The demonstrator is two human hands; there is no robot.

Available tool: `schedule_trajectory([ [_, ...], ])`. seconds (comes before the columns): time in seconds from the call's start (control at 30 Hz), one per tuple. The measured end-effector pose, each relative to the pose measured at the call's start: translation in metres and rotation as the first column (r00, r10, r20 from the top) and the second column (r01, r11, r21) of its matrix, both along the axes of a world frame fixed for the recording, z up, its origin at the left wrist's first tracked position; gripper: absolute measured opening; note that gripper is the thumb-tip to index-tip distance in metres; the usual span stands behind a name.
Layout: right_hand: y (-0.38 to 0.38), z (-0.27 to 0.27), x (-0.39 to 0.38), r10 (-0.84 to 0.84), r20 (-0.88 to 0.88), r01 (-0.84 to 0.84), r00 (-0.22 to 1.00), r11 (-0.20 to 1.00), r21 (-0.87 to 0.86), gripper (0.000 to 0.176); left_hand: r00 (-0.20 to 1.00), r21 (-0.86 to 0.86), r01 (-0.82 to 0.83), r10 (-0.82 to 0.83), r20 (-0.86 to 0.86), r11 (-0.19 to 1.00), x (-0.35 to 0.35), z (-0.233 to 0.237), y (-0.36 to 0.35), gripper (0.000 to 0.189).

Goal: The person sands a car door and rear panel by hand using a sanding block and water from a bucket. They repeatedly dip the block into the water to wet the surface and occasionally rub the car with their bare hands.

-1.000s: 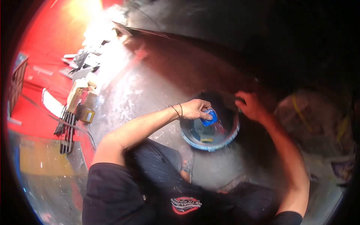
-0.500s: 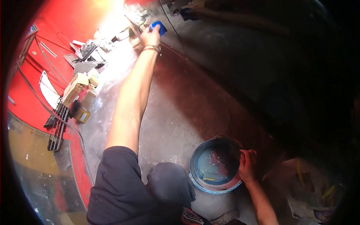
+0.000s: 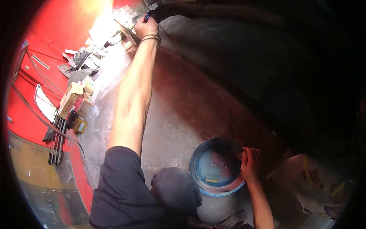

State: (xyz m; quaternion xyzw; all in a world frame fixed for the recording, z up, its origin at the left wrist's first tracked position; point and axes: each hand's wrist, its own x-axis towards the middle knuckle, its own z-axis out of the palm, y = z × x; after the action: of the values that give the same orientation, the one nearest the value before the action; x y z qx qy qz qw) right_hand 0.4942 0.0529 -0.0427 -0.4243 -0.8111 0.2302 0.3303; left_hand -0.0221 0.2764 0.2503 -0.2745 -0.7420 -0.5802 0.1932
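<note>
My left hand (image 3: 146, 28) is stretched far forward, its fingers closed on a small blue block (image 3: 147, 16), perhaps a sponge or sanding block. Only a bit of the block shows beyond the fingers. It meets a dark, glossy panel (image 3: 213, 42) with a thin seam, where my arm appears mirrored. My right hand (image 3: 250, 164) grips the right rim of a round basin (image 3: 194, 168) on the floor. Bluish liquid (image 3: 215, 162) fills part of the basin, and a small yellow piece (image 3: 211, 181) lies near its lower edge.
Along the red wall at left are cardboard boxes (image 3: 69, 100), a yellow-and-black container (image 3: 79, 124), a black slatted grille (image 3: 57, 141) and a cable (image 3: 42, 119). Bright light glares at the top. Crumpled sheets (image 3: 309, 204) lie at lower right. My knee (image 3: 173, 189) is left of the basin.
My left hand has moved up and slightly left with the blue block, which now meets its reflection on the panel. My right hand stays on the basin rim.
</note>
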Motion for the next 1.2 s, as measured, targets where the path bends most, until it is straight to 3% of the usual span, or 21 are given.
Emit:
schedule_trajectory([
  [0.1, 0.000, -0.005, 0.001, -0.001, -0.063, 0.000, 0.998, 1.000, -0.011, 0.020, 0.983, 0.211, 0.166, -0.143, -0.117, 0.963, 0.060, -0.004, -0.012, 0.027],
  [0.27, 0.000, -0.025, 0.003, -0.008, -0.154, 0.018, 0.988, 0.998, 0.067, 0.019, 0.860, 0.233, 0.499, -0.445, -0.251, 0.835, 0.203, -0.036, -0.063, 0.026],
  [0.33, -0.004, -0.037, 0.010, -0.027, -0.175, 0.041, 0.984, 0.996, 0.079, 0.018, 0.882, 0.086, 0.460, -0.444, -0.161, 0.883, 0.268, -0.042, -0.102, 0.022],
  [0.4, -0.005, -0.046, 0.008, -0.060, -0.118, 0.071, 0.991, 0.994, 0.088, 0.019, 0.735, 0.118, 0.668, -0.676, 0.051, 0.735, 0.304, -0.048, -0.144, 0.024],
  [0.47, -0.002, -0.026, 0.019, -0.047, -0.128, 0.072, 0.991, 0.978, 0.195, 0.019, 0.653, -0.118, 0.757, -0.744, 0.142, 0.642, 0.346, -0.049, -0.203, 0.023],
  [0.53, 0.000, -0.023, 0.024, -0.006, -0.181, 0.049, 0.984, 0.970, 0.237, 0.017, 0.668, -0.465, 0.685, -0.738, 0.092, 0.561, 0.378, -0.056, -0.249, 0.025],
  [0.63, 0.000, -0.038, 0.022, 0.115, -0.254, -0.070, 0.960, 0.982, 0.178, 0.014, 0.665, -0.735, 0.525, -0.746, 0.040, 0.428, 0.409, -0.072, -0.281, 0.026],
  [0.73, -0.001, -0.052, 0.020, 0.224, -0.223, -0.193, 0.949, 0.969, 0.153, 0.018, 0.651, -0.677, 0.662, -0.695, 0.306, 0.322, 0.411, -0.074, -0.280, 0.029],
  [0.83, 0.001, -0.055, 0.017, 0.152, -0.270, -0.126, 0.951, 0.986, 0.108, 0.021, 0.654, -0.665, 0.658, -0.707, 0.269, 0.355, 0.414, -0.081, -0.278, 0.027],
  [1.2, 0.002, -0.047, 0.023, 0.208, -0.267, -0.188, 0.941, 0.977, 0.098, 0.017, 0.694, -0.713, 0.591, -0.689, 0.211, 0.377, 0.411, -0.082, -0.271, 0.027],
])
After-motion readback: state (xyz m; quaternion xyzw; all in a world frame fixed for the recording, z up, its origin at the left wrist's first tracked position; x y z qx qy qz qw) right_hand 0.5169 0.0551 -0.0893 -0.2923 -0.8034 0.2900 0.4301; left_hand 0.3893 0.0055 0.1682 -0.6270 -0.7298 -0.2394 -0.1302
